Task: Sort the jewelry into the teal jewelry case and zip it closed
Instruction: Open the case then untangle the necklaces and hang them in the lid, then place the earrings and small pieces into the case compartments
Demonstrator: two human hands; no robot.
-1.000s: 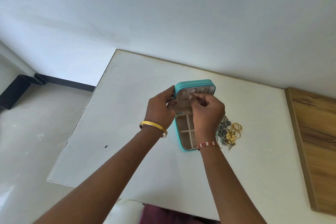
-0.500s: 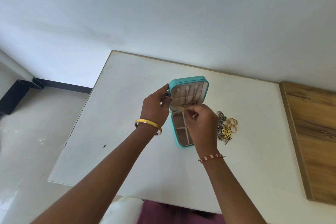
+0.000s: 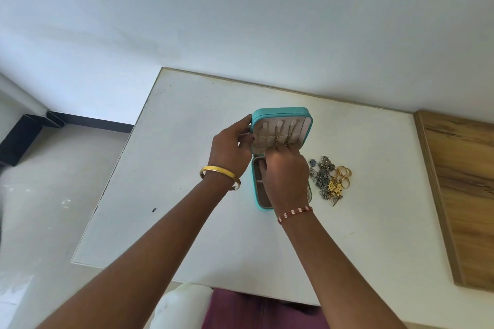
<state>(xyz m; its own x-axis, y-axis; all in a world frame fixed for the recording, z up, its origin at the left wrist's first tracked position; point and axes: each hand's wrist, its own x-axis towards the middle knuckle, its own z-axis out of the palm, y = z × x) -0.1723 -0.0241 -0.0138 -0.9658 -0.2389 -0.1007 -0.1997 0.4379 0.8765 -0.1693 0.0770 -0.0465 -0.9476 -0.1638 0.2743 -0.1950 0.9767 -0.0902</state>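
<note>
Your left hand [image 3: 232, 151] grips the left edge of the lid [image 3: 280, 129] of the case [image 3: 267, 208], fingers wrapped behind it and thumb on the inner rim, holding the lid upright. Your right hand [image 3: 287, 177] sits at the hinge line, just below the lid's lining, with its fingers bunched together at the lower ends of the thin chains [image 3: 283, 139]. You appear to pinch a chain there, but the fingertips are too small to confirm which strand.

The case lies open on the table [image 3: 187, 141], base flat, lid standing toward the wall [image 3: 240, 21]. The lid's beige lining carries 3 small tabs along the top, and the chains hang from the 2 rightmost tabs down toward your right hand. The base shows beige compartments at its left side; your right hand and wrist cover most of the rest, so what is in them cannot be told.

The loose jewelry [image 3: 324, 179] lies in a pile on the table just right of the base, apart from your right hand: dark silver-toned pieces on the left, gold rings [image 3: 343, 175] on the right, a gold flower-shaped piece near the front.

A gold bangle [image 3: 219, 172] circles your left wrist; a red-and-white band [image 3: 294, 214] circles your right wrist. A wooden board [image 3: 462, 195] lies at the table's right.
</note>
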